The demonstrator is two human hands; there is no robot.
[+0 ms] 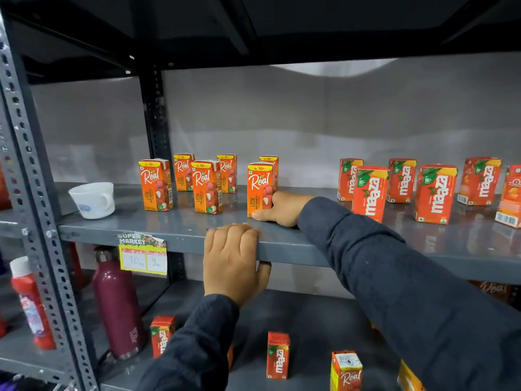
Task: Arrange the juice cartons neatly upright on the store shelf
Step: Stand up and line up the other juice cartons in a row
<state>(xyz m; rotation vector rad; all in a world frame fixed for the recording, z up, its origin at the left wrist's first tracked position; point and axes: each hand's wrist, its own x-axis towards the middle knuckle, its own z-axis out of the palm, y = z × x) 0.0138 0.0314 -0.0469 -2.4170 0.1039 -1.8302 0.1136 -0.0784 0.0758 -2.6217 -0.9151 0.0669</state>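
Grey steel shelf [180, 235], middle tier of slotted-angle rack, w/ juice cartons in two groups. Left group: six orange Real litchi cartons, all upright, in two loose rows. Front row: carton at far left [155, 185], centre carton [206, 187], right carton [260, 189]. Back row: three more, at [183, 172], [227, 173] and [271, 165], last one mostly hidden behind the right front carton.

Right hand [282, 208], dark sleeve, reaching in from lower right; wrapped round right side of the right front Real carton, thumb along its lower front edge, fingers behind it & out of sight. Carton standing on shelf, held.

Left hand [234, 263] gripping front lip of shelf: fingers curled over top edge, thumb under; no carton in it.

Right group: red Maaza mango cartons [435, 193], upright, staggered front/back, well apart from Real group; rightmost one cut by frame edge.

White ceramic cup [93, 199] at left end of same shelf, tilted, handle toward the cartons. Yellow price tag [143, 255] marked "Super Market", 10 & 9, on shelf lip left of left hand.

Lower shelf: maroon steel bottle [118, 303], scattered upright Maaza cartons [278, 354], one Real carton [346, 371]. Red bottle w/ white cap [31, 303] in next bay, left of rack post.
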